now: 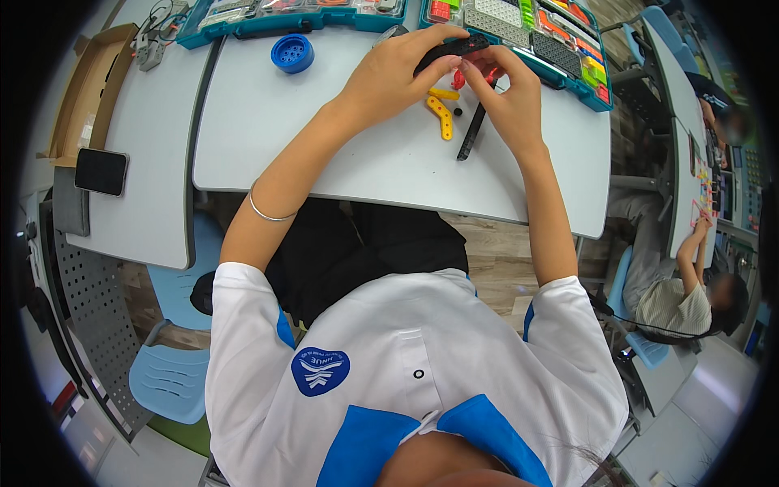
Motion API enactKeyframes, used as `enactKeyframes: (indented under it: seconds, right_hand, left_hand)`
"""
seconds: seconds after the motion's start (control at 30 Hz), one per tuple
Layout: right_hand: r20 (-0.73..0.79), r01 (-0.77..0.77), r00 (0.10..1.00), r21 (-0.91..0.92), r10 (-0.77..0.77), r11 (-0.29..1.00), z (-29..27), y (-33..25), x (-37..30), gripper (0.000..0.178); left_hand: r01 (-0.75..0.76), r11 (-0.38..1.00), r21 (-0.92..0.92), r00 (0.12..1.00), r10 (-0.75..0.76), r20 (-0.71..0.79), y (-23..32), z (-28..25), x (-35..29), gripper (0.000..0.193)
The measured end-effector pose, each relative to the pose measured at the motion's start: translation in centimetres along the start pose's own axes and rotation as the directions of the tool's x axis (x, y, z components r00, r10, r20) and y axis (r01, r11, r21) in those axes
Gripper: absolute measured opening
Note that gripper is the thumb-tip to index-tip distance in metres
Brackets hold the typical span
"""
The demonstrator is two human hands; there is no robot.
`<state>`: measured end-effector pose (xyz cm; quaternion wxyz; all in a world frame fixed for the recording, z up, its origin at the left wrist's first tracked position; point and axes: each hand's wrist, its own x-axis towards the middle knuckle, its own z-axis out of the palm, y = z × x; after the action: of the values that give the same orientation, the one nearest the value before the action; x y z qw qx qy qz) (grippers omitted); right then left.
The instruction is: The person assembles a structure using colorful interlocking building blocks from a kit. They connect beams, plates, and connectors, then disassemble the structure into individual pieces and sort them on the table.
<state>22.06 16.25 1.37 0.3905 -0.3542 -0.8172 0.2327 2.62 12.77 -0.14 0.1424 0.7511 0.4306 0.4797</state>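
Observation:
Above the far part of the white table, a black building-kit piece [445, 53] is held between my two hands. My left hand [389, 77] wraps fingers and thumb round it. At its right end my right hand [514, 96] closes in a pinch; its fingertips partly hide the piece. Below the hands lie a yellow angled beam [442, 118], a short yellow piece [443, 94] and a small black round part [458, 111]. A long black beam [473, 134] lies by my right thumb, and a red part [458, 79] shows between the hands.
Teal-edged kit cases [560, 49] filled with coloured parts line the table's far side. A blue wheel-like part [292, 53] sits left of my hands. On the left table are a phone [101, 171] and a cardboard box [101, 89]. Another person [682, 300] sits at the right.

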Motion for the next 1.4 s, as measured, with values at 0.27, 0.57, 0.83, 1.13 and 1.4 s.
enactKeyframes:
  seconds: [0.27,0.57,0.83,1.13,1.4]
  right_hand:
    - [0.0,0.0,1.0,-0.32,0.0,0.947,-1.8,2.7,0.0,0.022]
    - [0.115,-0.24,0.956,-0.222,0.27,0.945,-1.6,1.3,-0.5,0.037]
    - [0.1,-0.187,0.973,-0.184,0.208,0.965,-1.8,1.7,-0.5,0.038]
    - [0.112,-0.145,0.977,-0.265,0.18,0.953,-1.5,1.8,-0.8,0.039]
    - [0.05,-0.104,0.992,-0.217,0.118,0.971,-1.4,1.8,-0.6,0.037]
  left_hand:
    - [0.296,0.923,-0.245,0.944,-0.321,-0.069,1.0,-1.1,0.7,0.025]
    - [0.253,0.937,-0.239,0.958,-0.278,-0.073,0.4,-1.2,0.9,0.017]
    - [0.395,0.393,-0.831,0.816,-0.566,0.12,-0.4,-3.2,1.3,0.018]
    - [0.505,0.311,-0.805,0.794,-0.533,0.292,-1.5,-3.0,1.1,0.033]
    - [0.36,0.595,-0.719,0.752,-0.641,-0.154,-1.9,-6.1,-1.1,0.028]
